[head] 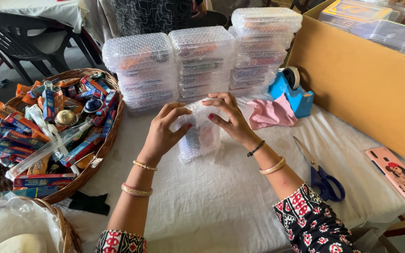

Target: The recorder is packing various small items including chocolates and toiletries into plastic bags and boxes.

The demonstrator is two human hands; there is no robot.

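A small clear box wrapped in bubble wrap (201, 137) stands on the white tablecloth (221, 201) in the middle of the view. My left hand (164, 131) grips its left side, fingers curled over the wrap. From the right, my right hand (227, 117) presses on the top edge of the wrap. Both wrists wear bangles. Colourful contents show faintly through the wrap.
Three stacks of bubble-wrapped boxes (202, 61) stand behind. A wicker basket (104, 154) of small packets sits left. A blue tape dispenser (290, 91), pink cloth (270, 115), blue-handled scissors (322, 175), a pink phone (397, 173) and a large cardboard box (366, 84) lie right.
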